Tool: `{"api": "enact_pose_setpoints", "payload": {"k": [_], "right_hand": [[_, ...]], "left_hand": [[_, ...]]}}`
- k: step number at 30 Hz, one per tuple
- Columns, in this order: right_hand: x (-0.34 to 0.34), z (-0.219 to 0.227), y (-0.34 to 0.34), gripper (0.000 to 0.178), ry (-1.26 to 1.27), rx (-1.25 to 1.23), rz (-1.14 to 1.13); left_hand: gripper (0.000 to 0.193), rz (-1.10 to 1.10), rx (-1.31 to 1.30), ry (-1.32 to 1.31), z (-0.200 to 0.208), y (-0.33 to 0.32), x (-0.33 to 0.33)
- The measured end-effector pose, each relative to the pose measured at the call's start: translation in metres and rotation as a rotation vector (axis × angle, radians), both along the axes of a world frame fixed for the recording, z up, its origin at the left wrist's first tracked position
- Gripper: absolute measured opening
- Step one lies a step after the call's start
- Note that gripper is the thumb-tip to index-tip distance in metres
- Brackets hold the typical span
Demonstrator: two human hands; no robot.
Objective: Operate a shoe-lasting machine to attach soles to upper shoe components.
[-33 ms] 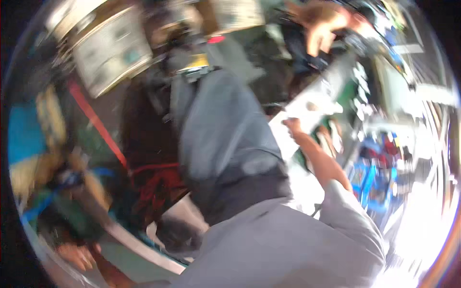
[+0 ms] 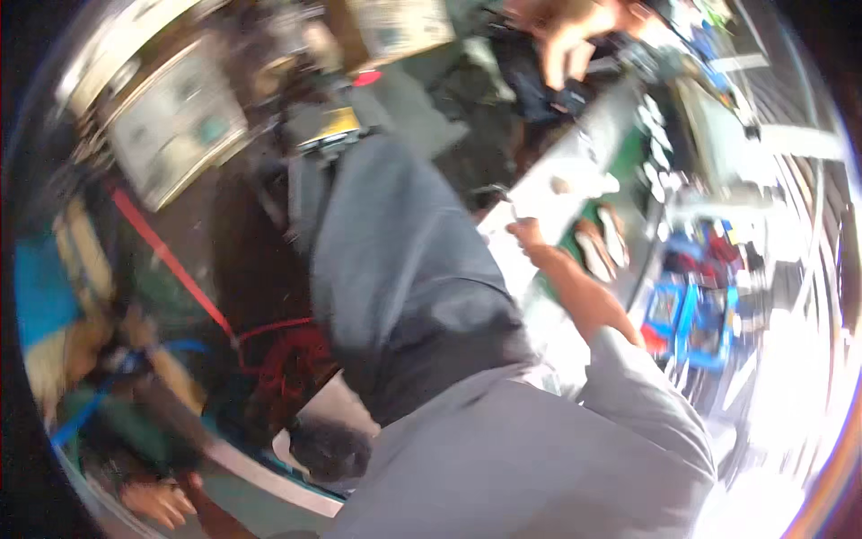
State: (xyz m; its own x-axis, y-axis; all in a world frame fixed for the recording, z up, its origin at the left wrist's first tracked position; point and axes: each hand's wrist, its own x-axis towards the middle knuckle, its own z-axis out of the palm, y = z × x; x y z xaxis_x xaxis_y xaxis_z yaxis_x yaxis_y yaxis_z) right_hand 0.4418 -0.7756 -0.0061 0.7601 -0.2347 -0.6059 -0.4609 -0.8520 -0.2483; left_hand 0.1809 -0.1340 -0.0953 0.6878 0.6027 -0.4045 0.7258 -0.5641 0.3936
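My right hand (image 2: 528,235) reaches forward from a grey short sleeve to the edge of a long, pale work surface (image 2: 552,184). Its fingers are curled closed at that edge; blur hides what they hold, if anything. A small tan piece (image 2: 561,185) lies on the surface beyond them. At the lower left, near the rim of the picture, my left hand (image 2: 157,503) is held out to the side. Its fingers look stretched and apart, with nothing visible in them. Dark, blurred material surrounds it.
A red strap or bar (image 2: 171,258) slants across the left. White boxy equipment (image 2: 178,126) stands at the far left. Sandals (image 2: 600,244) lie beyond my right forearm, with a blue frame (image 2: 690,323) to their right. Another person's bare arm (image 2: 572,40) shows at the top.
The whole view has shifted, so most things sit farther left. The picture is somewhat sharper. My right hand stays at the surface edge, and my left hand stays at the lower left.
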Motion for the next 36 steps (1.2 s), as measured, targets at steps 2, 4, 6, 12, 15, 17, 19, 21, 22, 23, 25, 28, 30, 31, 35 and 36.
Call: {"api": "enact_pose_setpoints", "payload": {"k": [2,4,6,12,15,17,19,21,22,23,25,28,30,31,35,36], "right_hand": [[-0.037,-0.043,-0.04,0.057,-0.224,0.055,-0.057],[-0.072,-0.077,-0.072,0.053,-0.613,0.033,0.012],[-0.074,-0.065,-0.05,0.053,-0.454,-0.099,0.18],[-0.09,-0.002,-0.157,0.051,-0.688,-0.169,0.242],[-0.103,0.028,-0.25,0.092,-0.563,-0.384,0.255],[-0.132,0.029,-0.331,0.11,-0.312,-0.414,0.115],[-0.131,0.026,-0.353,0.114,-0.228,-0.337,0.074],[-0.096,0.028,-0.319,0.118,0.088,-0.123,0.006],[-0.104,0.024,-0.312,0.118,0.092,-0.118,0.008],[-0.122,0.019,-0.318,0.118,-0.004,0.067,-0.072],[-0.169,-0.003,-0.323,0.119,-0.267,0.191,-0.172],[-0.181,-0.014,-0.249,0.114,-0.345,0.279,-0.458],[-0.185,-0.011,-0.237,0.111,-0.415,0.413,-0.591],[-0.18,-0.002,-0.22,0.108,-0.402,0.532,-0.626],[-0.14,0.094,-0.097,0.093,-0.346,0.925,-0.488],[-0.13,0.11,-0.072,0.093,-0.326,0.938,-0.386]], "left_hand": [[0.052,-0.046,-0.098,-0.131,0.066,-0.099,0.019],[0.048,-0.035,-0.182,-0.228,0.079,-0.137,-0.006],[0.045,0.032,-0.224,-0.262,0.068,-0.139,-0.063],[0.035,0.244,-0.496,-0.369,0.02,-0.078,-0.249],[0.03,0.398,-0.588,-0.414,0.07,-0.008,-0.351],[0.027,0.484,-0.692,-0.438,0.086,0.019,-0.327],[0.03,0.657,-0.364,-0.346,0.069,-0.008,-0.272],[0.038,0.495,-0.305,-0.374,0.093,-0.013,-0.243],[0.039,0.373,-0.274,-0.453,0.092,-0.02,-0.211],[0.04,0.244,-0.267,-0.534,0.084,-0.043,-0.163],[0.037,0.143,-0.464,-0.509,0.114,-0.136,-0.017],[0.033,-0.105,-0.526,-0.613,0.149,-0.24,0.091],[0.032,-0.537,-0.423,-0.717,0.177,-0.303,0.149],[0.034,-0.619,-0.49,-0.714,0.194,-0.331,0.169],[0.05,-0.731,-0.764,-0.723,0.239,-0.396,0.218],[0.055,-0.71,-0.831,-0.712,0.248,-0.402,0.227]]}}
